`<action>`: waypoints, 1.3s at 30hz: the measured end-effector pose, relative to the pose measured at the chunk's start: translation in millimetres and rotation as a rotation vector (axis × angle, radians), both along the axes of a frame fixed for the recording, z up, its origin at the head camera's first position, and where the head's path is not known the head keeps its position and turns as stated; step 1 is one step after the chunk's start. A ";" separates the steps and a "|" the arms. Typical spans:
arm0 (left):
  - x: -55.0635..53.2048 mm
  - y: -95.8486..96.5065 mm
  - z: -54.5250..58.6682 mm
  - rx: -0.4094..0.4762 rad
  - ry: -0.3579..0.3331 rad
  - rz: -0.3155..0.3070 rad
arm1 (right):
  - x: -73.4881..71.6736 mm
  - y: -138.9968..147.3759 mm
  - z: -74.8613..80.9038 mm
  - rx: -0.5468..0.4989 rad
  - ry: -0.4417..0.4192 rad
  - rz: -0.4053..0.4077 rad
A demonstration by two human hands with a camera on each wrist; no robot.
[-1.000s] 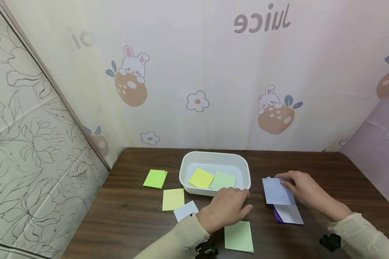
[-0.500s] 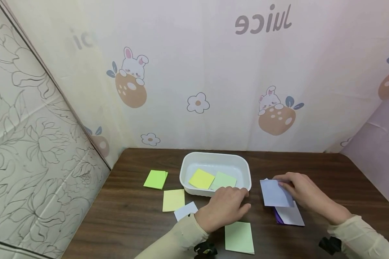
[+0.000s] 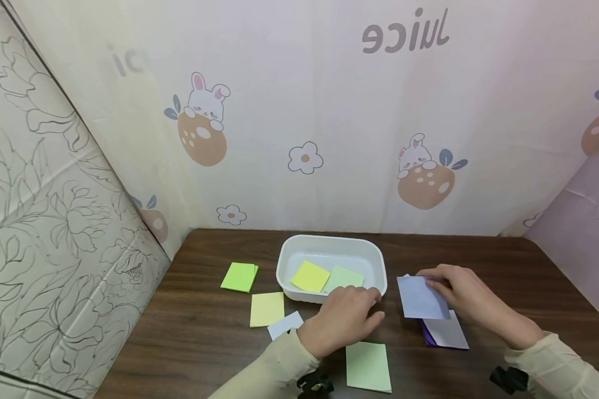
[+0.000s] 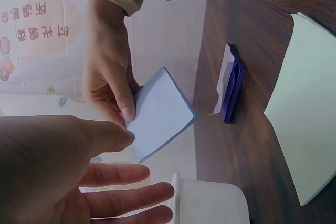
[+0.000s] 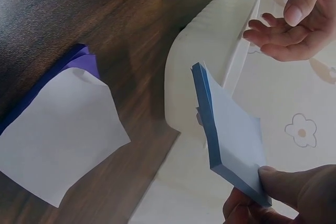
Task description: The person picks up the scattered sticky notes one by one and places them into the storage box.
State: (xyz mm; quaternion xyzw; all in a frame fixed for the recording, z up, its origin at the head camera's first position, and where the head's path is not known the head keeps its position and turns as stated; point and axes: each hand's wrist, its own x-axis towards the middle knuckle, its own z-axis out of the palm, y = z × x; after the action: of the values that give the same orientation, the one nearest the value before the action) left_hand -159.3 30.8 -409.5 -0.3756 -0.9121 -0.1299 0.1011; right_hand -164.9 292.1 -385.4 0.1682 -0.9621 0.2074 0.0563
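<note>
My right hand (image 3: 466, 293) pinches a light-blue sticky note pad (image 3: 421, 299) by its right side, thumb on the top face. The right wrist view shows the thickness of the blue pad (image 5: 231, 135) and its darker blue edge. Below it on the table lies a purple sticky note pad (image 3: 427, 334) with a whitish sheet (image 3: 448, 332) on top. My left hand (image 3: 341, 318) hovers by the front wall of a white tray (image 3: 299, 293), its fingers loosely extended with nothing in them. A yellow pad (image 3: 310, 276) and a pale-green pad (image 3: 346, 277) lie inside the tray.
On the dark wood table (image 3: 189, 343) left of the tray lie a bright-green pad (image 3: 238, 277), a pale-yellow pad (image 3: 267, 309) and a whitish note (image 3: 284, 324), partly behind my left sleeve. Another pale-green pad (image 3: 368, 366) lies nearer the front. A printed curtain (image 3: 259, 111) hangs behind.
My right hand has shifted slightly left with the blue pad, toward the tray. My left hand has barely moved, and the things on the table stay where they were.
</note>
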 end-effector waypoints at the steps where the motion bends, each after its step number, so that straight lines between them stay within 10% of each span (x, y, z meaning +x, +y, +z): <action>1: 0.0 -0.1 0.1 0.001 -0.002 -0.001 | 0.3 -0.3 0.5 0.000 0.000 0.001; 39: -1.1 -6.3 3.3 -0.023 -0.061 0.045 | 4.1 -14.7 12.5 -0.010 0.113 0.080</action>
State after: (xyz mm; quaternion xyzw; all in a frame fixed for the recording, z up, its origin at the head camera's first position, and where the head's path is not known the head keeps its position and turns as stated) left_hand -160.4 24.5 -406.1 -0.3519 -0.9244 -0.1286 0.0716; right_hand -160.8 277.4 -372.9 0.2177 -0.9488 0.2043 0.1029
